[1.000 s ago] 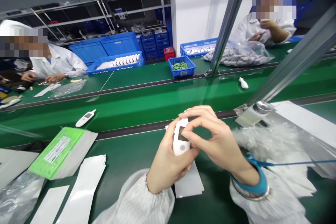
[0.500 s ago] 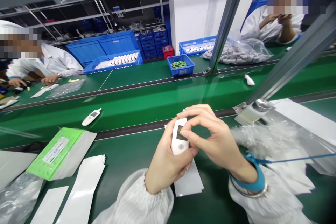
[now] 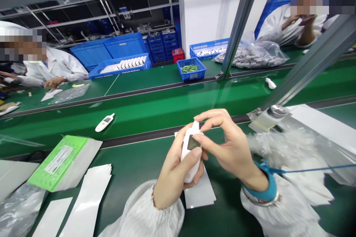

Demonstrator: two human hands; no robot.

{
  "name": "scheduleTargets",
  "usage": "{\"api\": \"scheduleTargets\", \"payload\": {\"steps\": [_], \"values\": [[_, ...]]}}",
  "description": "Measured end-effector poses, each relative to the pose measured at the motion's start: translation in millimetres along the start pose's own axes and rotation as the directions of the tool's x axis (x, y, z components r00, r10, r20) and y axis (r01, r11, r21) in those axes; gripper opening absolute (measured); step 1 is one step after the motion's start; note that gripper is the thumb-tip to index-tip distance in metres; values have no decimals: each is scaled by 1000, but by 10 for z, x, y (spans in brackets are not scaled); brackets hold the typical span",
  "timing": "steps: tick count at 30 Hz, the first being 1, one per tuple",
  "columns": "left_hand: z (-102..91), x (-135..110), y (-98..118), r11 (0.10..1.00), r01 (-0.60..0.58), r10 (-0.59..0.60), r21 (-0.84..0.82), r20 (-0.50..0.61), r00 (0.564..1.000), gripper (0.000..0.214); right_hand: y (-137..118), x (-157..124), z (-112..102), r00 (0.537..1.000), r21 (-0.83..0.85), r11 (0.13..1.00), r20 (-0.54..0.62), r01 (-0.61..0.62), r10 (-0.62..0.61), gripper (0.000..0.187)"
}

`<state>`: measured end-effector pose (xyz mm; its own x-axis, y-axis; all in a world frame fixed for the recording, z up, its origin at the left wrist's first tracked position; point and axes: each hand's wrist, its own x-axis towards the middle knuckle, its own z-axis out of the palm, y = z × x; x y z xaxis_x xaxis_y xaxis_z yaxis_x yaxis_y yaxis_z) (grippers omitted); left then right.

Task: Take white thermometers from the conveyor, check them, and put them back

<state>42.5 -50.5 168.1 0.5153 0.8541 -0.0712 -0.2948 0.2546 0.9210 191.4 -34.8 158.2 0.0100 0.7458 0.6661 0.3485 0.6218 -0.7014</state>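
My left hand (image 3: 175,172) is wrapped round a small white handheld device (image 3: 191,147) with a grey screen, holding it upright above the green bench. My right hand (image 3: 228,144) pinches at the edge of that screen with thumb and forefinger, the other fingers curled above. A blue wrist strap (image 3: 268,189) with a blue cord circles my right wrist. A white paper slip (image 3: 200,193) lies under my hands.
A green conveyor belt (image 3: 155,109) carries two more white devices (image 3: 104,122), (image 3: 270,83). A green packet in a clear bag (image 3: 59,161) and white slips (image 3: 89,196) lie left. Bubble wrap (image 3: 280,148) lies right. Blue bins (image 3: 192,69) and two other workers sit across.
The device has tilted and slid lower in my left hand, my left thumb now on its face. The devices on the belt have drifted to the right.
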Motion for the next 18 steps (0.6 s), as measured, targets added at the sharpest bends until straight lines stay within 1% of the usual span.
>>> {"api": "scheduleTargets", "payload": {"steps": [2,3,4,7,8,9,10,12,15,16,18], "values": [[2,10,-19,1000,1,-1,-17,4,1000,48,6,-8,-1,998,25,999,-42,-48,49,13],[2,13,-30,1000,4,-3,-29,6,1000,48,4,-11,-2,996,47,996,-46,-78,80,11],[1,15,-43,999,8,-7,-39,11,1000,49,-1,-14,-3,993,67,992,-30,-108,111,13],[-12,2,-77,999,11,-10,-43,27,1000,54,-29,-12,-4,974,88,975,118,-202,191,43],[-16,-6,-86,999,17,-16,-34,34,999,57,-37,-9,-2,963,92,969,164,-229,212,49],[-19,-14,-92,999,24,-24,-21,42,999,59,-40,-4,0,954,96,963,193,-250,229,50],[-20,-19,-95,999,34,-34,-6,44,998,60,-38,1,1,948,101,957,202,-271,247,45],[-16,-17,-97,998,52,-53,17,47,998,58,-19,12,0,942,108,946,177,-307,286,31],[-5,11,-96,998,46,-47,37,44,998,48,26,30,-16,932,96,931,129,-352,339,9],[-1,21,-95,999,34,-35,33,48,998,46,39,34,-23,930,99,928,120,-360,348,5],[6,33,-90,1000,4,-4,15,39,999,44,56,37,-29,926,132,921,154,-366,345,10]]}}
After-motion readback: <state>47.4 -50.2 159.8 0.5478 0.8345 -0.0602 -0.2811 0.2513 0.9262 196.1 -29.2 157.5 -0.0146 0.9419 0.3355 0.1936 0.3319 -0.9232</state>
